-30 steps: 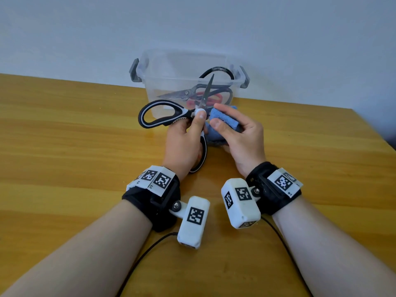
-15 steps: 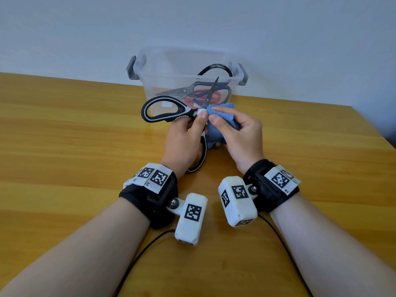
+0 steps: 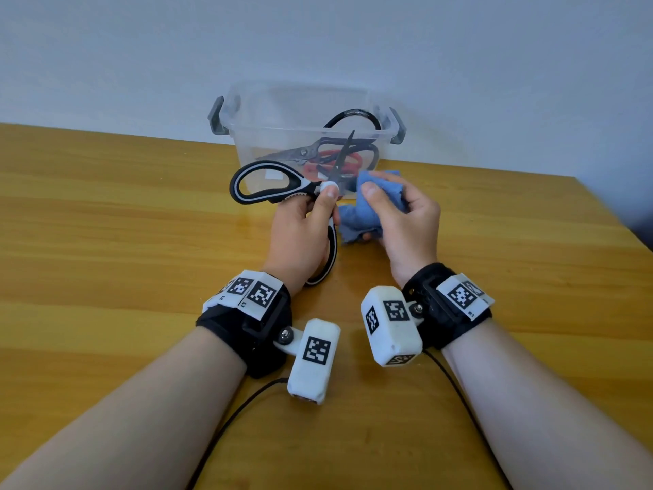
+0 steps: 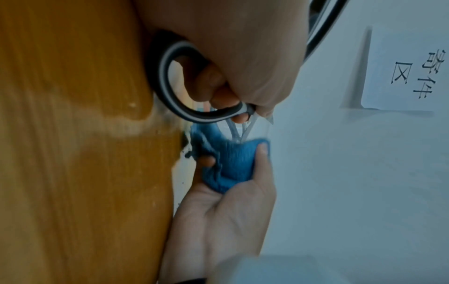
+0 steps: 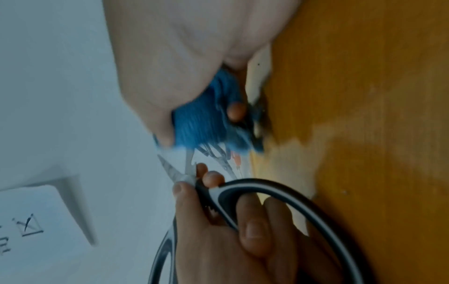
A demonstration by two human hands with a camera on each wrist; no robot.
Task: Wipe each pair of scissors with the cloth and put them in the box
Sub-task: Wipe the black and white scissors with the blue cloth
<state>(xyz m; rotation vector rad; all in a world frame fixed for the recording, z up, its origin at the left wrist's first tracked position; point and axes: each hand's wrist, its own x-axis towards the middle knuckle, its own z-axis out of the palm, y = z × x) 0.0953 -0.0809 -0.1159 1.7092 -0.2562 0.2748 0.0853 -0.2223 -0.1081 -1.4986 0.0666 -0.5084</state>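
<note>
Wooden table [image 3: 123, 242] fills the view; clear plastic box [image 3: 282, 111] with grey latches stands on it at the far edge, against the wall [image 3: 318, 37]; landmark = box. Inside the box: several scissors already lying in a pile [image 3: 318, 153], black and red handles, exact count unclear through the plastic. Just in front of the box, held above the table: black-and-white scissors [image 3: 265, 185], opened wide, one loop out to the left, the other down under the palm, one blade pointing up across the box front. Left hand [image 3: 300, 238] grips them, fingers curled through the lower loop, thumb pressed at the pivot. Right hand [image 3: 406, 224] beside it, also in front of the box; fingers and thumb curled, pinching the bunched blue cloth [image 3: 364, 210]. Wrist views: cloth sits over the blade ends, blurred there, so exact contact can't be read.
</note>
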